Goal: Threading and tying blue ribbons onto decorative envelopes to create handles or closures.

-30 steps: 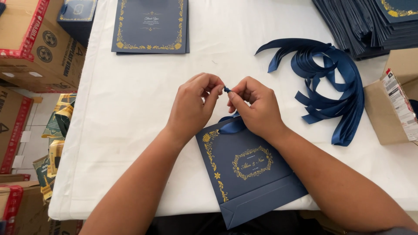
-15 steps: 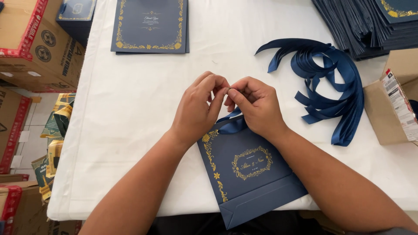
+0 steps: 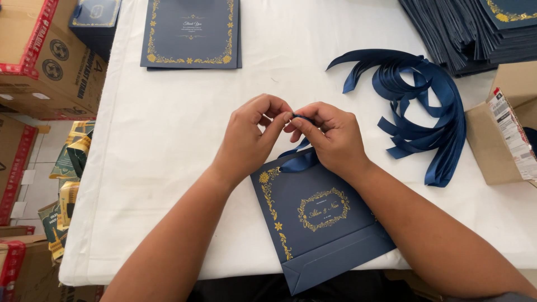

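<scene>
At the far left, beside the tabletop (image 3: pixel 168 140) with its white cloth, cardboard cartons (image 3: pixel 45 61) edged in red tape stood stacked, round dark stamps on their sides, and green-and-gold packets (image 3: pixel 72 162) lay on the floor below them. Toward the far left of the cloth lay a flat navy paper bag (image 3: pixel 191 33) with a gold floral border. In the middle, the left hand (image 3: pixel 249 137) had thumb and forefinger pinched shut on the end of a navy ribbon (image 3: pixel 299 159), fingertip to fingertip with the right hand (image 3: pixel 330 140), whose grip was likewise closed on the same ribbon end. The ribbon ran down from the fingers to the top edge of a navy gift bag (image 3: pixel 319 223), flat near the front edge of the tabletop, tilted, with a gold oval emblem and a gold flower strip along its left side. To the right a loose bundle of navy ribbons (image 3: pixel 425 106) curled on the cloth, well apart from the hands. A stack of flat navy bags (image 3: pixel 464 33) filled the far right corner, and an open brown carton (image 3: pixel 498 134) with a white printed label sat at the right edge.
</scene>
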